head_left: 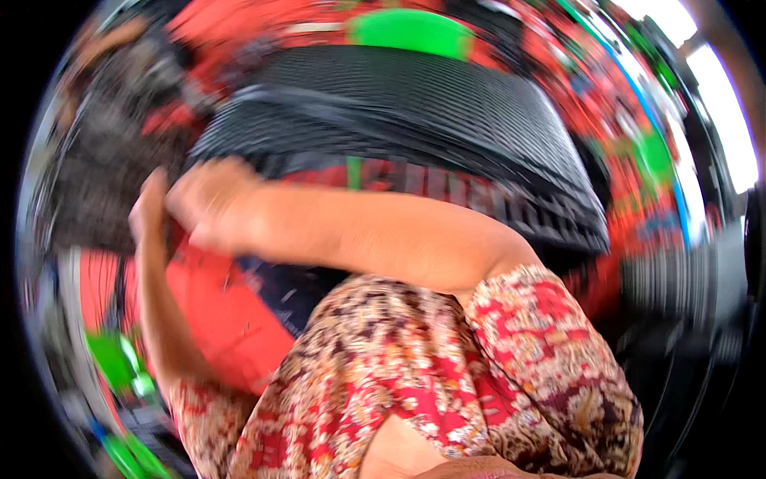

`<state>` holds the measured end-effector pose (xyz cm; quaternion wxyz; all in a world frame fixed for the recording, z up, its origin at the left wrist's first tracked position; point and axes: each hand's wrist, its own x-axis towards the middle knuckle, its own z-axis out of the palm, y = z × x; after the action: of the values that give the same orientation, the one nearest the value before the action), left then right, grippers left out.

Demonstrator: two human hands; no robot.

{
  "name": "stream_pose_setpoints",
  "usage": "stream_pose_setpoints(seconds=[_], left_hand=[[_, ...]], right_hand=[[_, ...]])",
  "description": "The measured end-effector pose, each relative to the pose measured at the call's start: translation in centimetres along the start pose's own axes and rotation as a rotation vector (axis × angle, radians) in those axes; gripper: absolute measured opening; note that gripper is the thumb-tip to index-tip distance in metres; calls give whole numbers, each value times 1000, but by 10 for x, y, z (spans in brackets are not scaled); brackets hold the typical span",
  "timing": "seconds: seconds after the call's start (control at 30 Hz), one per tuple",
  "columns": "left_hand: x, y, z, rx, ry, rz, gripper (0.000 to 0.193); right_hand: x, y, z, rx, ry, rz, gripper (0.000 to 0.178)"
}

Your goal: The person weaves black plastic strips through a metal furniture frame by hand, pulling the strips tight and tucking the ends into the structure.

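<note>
Apparently work is under way, though blur hides what is done and what is left. Two bare hands, left hand (149, 209) and right hand (211, 199), are close together toward ten o'clock, seemingly part-curled; whether they grip anything, I cannot tell. Nearby: one dark shaggy heap (108, 180) at ten, one black ribbed block (447, 104) at twelve, one green oval (411, 32) beyond.

At twelve o'clock, the ribbed panel (447, 92) was black with fine grey stripes, below a bright green piece (411, 33). The heap (104, 191), past nine, was mottled brown-grey; the surface (215, 307) at eight, red; the floral top (415, 343) at six, red, cream and dark brown.
</note>
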<state>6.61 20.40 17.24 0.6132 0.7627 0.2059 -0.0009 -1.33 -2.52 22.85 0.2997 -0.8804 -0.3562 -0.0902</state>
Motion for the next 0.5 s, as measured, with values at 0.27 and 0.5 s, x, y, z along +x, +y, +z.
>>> stream_pose_setpoints(seconds=[0.27, 0.5], left_hand=[[24, -16, -133, 1056, 405, 1072, 32], [-233, 43, 168, 494, -456, 1114, 26]], right_hand=[[-262, 1, -95, 66, 502, -83, 12], [-391, 17, -169, -535, 615, 524, 27]])
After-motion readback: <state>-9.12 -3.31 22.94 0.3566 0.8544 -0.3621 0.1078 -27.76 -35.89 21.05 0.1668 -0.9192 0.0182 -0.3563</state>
